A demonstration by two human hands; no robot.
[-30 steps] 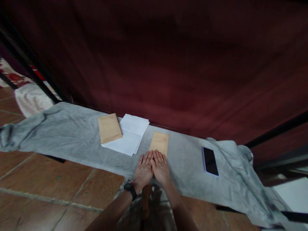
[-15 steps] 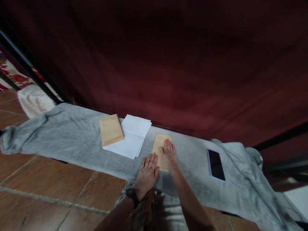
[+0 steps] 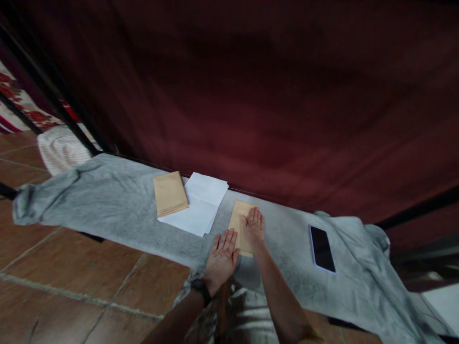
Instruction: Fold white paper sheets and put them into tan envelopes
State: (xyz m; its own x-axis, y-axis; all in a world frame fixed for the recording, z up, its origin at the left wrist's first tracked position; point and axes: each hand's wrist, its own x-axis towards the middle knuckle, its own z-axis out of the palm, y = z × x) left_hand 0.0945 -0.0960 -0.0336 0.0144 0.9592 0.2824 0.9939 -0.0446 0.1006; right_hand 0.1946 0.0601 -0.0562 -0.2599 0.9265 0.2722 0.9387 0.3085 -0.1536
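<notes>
A tan paper envelope lies flat on the grey cloth in front of me. My right hand rests flat on its right side, fingers stretched out and pointing away. At the envelope's lower left edge lies my left hand, palm down with fingers extended, its fingertips at the paper's edge. A dark watch is on the left wrist. Both hands are open and grip nothing. Part of the envelope is hidden under the right hand.
To the left, a stack of several tan envelopes overlaps white paper sheets. A phone with a lilac case lies at the right. Behind the cloth hangs a dark red curtain; brown floor tiles show in front.
The view has shifted slightly, so things on the left appear a little farther right. Both hands remain flat at the envelope, nearly unmoved.
</notes>
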